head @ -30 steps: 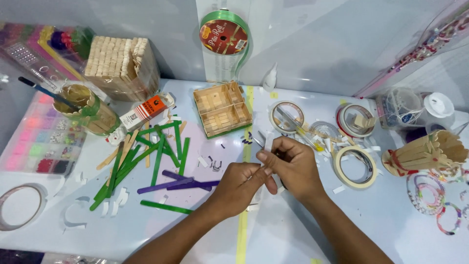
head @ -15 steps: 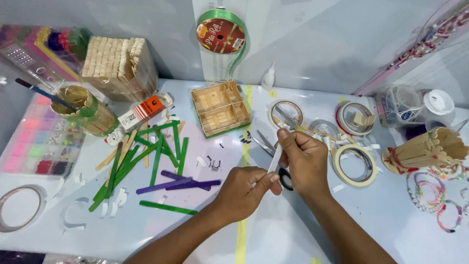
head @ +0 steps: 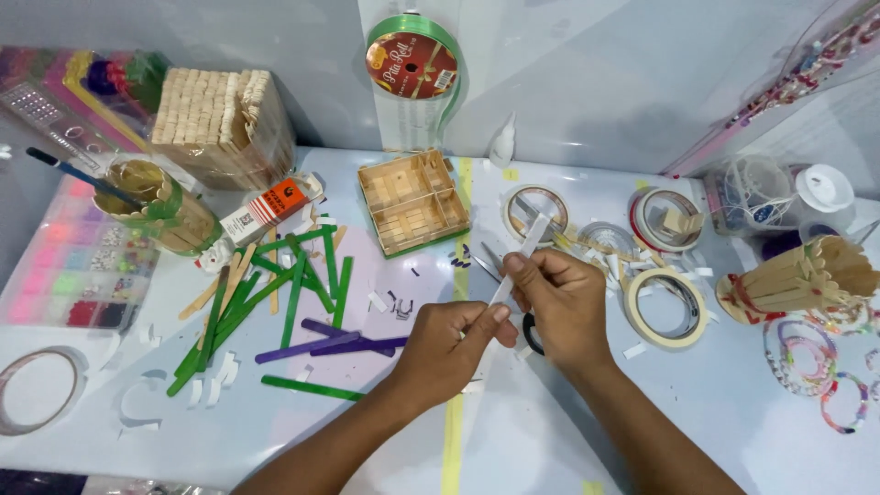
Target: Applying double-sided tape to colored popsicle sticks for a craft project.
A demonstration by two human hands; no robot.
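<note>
**Hands pinch a pale strip over a crowded craft table**

Fingers of both hands close on one thin white strip (head: 515,268), which slants up and away from the person toward the tape rolls. The left hand (head: 449,346) pinches its lower part between thumb and forefinger; the right hand (head: 561,307) grips it a little higher, with the upper end poking free above the knuckles. Whether the strip is paper, tape backing or a stick cannot be told.

Scissors (head: 513,298) lie on the table just under the right hand, largely hidden by it. To the left, green sticks (head: 293,284) lie in a loose heap with purple sticks (head: 335,341) across their near end. A small wooden tray (head: 414,203), split into compartments, sits beyond the hands. A masking tape roll (head: 667,307) lies just right of the right hand, with further rolls behind it. A stick-built cup (head: 165,206) with a brush stands at far left, and a block of bundled plain sticks (head: 225,124) rests against the wall. A green ribbon spool (head: 412,64) hangs above the tray.
</note>
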